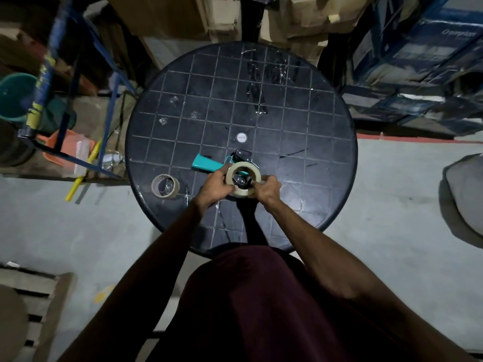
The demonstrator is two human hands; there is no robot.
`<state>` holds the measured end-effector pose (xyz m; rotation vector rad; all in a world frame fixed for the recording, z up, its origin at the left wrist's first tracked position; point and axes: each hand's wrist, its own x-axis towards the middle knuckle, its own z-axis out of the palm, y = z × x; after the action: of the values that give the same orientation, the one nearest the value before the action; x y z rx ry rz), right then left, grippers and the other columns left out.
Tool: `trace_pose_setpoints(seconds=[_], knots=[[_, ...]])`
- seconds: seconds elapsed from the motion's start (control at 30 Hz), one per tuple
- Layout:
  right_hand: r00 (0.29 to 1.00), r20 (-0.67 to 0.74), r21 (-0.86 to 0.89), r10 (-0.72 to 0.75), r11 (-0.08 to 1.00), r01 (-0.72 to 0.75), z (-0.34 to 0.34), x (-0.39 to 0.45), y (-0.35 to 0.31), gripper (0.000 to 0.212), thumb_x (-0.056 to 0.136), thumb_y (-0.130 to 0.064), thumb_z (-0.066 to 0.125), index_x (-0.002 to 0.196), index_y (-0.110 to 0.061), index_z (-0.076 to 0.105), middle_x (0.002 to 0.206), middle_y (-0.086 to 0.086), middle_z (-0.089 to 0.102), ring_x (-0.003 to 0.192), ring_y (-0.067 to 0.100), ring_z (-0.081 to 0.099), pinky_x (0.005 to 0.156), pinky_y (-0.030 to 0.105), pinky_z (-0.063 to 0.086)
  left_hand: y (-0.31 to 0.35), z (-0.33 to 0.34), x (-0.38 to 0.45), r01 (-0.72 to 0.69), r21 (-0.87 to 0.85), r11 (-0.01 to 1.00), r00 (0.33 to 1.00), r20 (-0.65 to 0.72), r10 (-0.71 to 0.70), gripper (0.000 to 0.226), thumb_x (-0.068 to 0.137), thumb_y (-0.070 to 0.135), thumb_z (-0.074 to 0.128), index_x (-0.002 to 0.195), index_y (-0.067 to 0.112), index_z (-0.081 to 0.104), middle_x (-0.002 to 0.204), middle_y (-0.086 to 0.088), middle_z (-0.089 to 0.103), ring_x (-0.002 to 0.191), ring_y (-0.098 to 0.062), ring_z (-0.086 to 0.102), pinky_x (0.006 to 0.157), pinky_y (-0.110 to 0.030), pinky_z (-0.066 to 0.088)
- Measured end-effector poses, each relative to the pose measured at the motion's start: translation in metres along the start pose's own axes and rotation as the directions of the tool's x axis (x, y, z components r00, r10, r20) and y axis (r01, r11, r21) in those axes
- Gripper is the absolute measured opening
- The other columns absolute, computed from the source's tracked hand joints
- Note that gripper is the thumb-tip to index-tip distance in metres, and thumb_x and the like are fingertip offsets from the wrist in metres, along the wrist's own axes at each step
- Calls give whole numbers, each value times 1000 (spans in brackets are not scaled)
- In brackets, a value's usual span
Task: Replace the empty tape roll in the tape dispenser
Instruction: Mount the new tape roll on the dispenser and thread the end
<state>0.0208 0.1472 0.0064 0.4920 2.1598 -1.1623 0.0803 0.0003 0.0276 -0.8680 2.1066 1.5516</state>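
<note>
A tape dispenser (206, 163) with a teal handle lies on the round black table (287, 126), handle pointing left. A pale, full tape roll (231, 171) sits over the dispenser's hub, whose metal centre shows through the roll's hole. My left hand (215, 185) grips the roll's left side. On the roll's right side, my right hand (266, 190) pinches the edge. An empty brown cardboard core (165, 186) rests on the table to the left, apart from both hands.
Bits of clear tape stick to the far part of the tabletop. A blue metal rack (65, 82) with a green bucket (15, 97) stands at left. Blue cartons (418, 61) stand at right and cardboard boxes behind. A wooden pallet (31, 296) lies at lower left.
</note>
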Motion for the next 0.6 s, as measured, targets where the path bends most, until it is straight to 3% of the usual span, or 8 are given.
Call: trace_pose_setpoints(seconds=[0.13,0.2,0.4,0.6], knots=[[998,-27,79,61,995,-58,10,-2,0,39,93,-8,73,128,4,61,124,20,61,114,40,70,96,52,60,-4,-3,4,-13,61,998,996,93,7,112,64,-13,82,158,24,34,134,-7,63,114,-35,67,79,-60,62],[996,-35,106,80,991,-76,13,-3,0,40,93,-9,73,129,3,59,131,21,58,115,40,69,96,53,60,-4,-4,7,-89,172,981,993,93,74,119,59,-7,88,159,23,30,140,-6,58,120,-34,64,70,-55,64],[987,5,246,163,956,-159,14,-3,3,42,92,-3,76,128,2,56,131,22,59,90,30,72,82,52,65,-9,-3,18,-151,436,887,987,108,115,123,67,7,92,163,14,16,165,-8,29,148,-30,37,102,-45,57],[982,22,288,188,939,-186,11,1,15,38,93,-1,73,127,7,58,112,18,63,68,21,68,88,51,64,-12,0,24,-236,531,814,971,167,172,121,69,12,91,164,10,15,161,-12,34,147,-30,38,118,-42,42]])
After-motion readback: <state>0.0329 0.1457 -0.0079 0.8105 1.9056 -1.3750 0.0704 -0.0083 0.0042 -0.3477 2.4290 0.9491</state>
